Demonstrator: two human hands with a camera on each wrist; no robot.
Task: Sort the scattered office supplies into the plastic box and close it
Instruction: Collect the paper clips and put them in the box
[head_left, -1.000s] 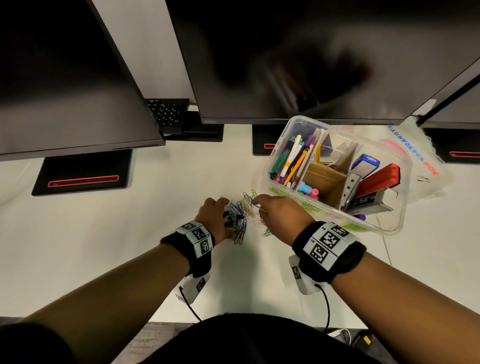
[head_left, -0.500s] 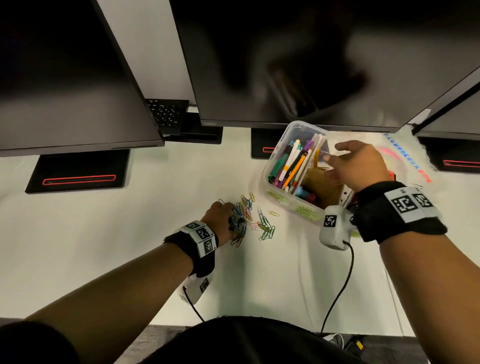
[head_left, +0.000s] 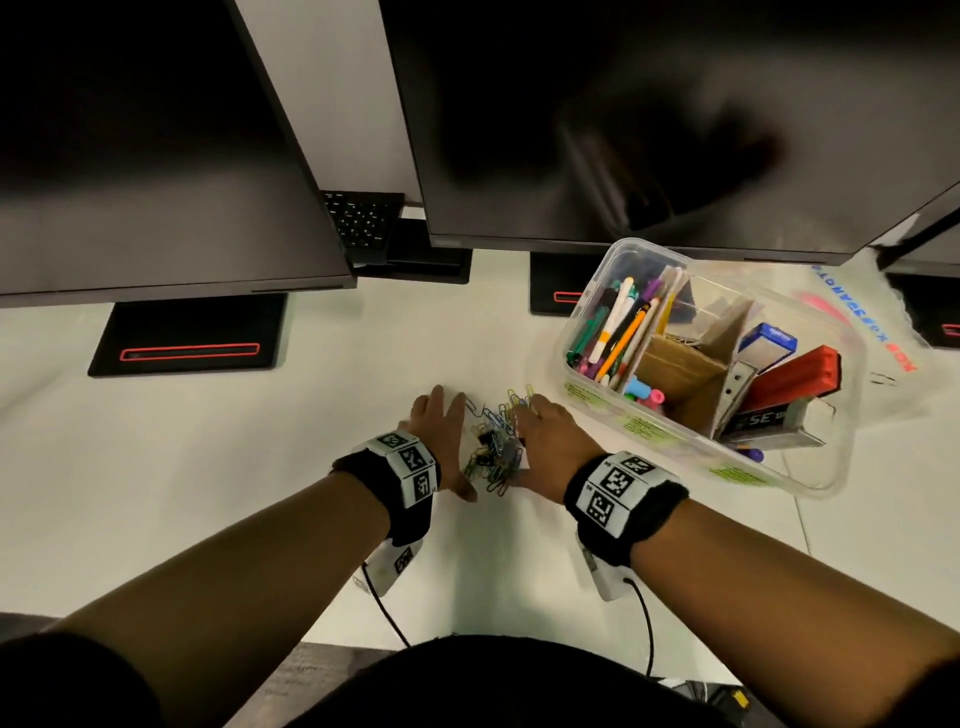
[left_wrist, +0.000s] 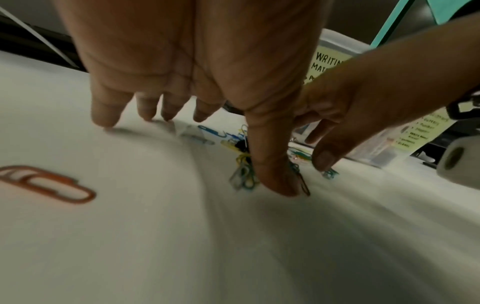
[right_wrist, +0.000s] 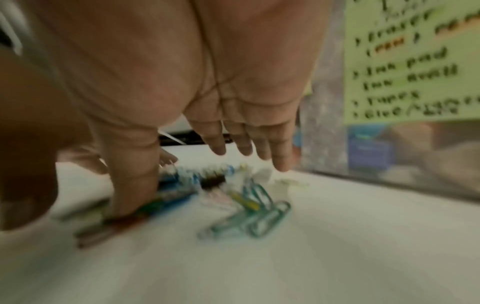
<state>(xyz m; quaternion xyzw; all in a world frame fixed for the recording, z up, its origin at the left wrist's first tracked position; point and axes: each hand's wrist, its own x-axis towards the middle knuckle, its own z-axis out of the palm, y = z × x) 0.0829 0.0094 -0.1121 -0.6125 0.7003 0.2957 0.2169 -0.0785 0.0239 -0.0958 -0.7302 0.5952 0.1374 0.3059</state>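
Clips (head_left: 496, 441), a small heap of coloured paper clips with dark binder clips among them, lying on the white desk (head_left: 208, 467) exactly between the two hands in the head view. Left hand (head_left: 441, 436) standing on its edge at the left of the heap, fingers straight and together, holding nothing. Right hand (head_left: 550, 441) doing the same at the right of the heap, also with fingers extended. Plastic box (head_left: 810, 483) sitting just beyond and to the right of the right hand, uncovered, already carrying pens, a stapler and cardboard dividers; lid not clearly identifiable.

Looking along the left hand (left_wrist: 197, 61) from the left wrist view: fingertips (left_wrist: 106, 117) touching the desk, thumb pressing down at the near end of the heap (left_wrist: 244, 174), the right hand (left_wrist: 350, 102) coming from the other side. Lying alone one orange clip (left_wrist: 49, 185), behind and to the outer side of this hand, outside the heap.

Looking along the right hand (right_wrist: 194, 72) from the right wrist view, much blurred: fingers straight, heap (right_wrist: 207, 191) under and ahead of the palm, box wall (right_wrist: 389, 154) close to the right.

Judging the coming move: probably squeezing the heap between both palms and lifting it, with the right hand nearer to the box, and the orange clip at risk of being forgotten.
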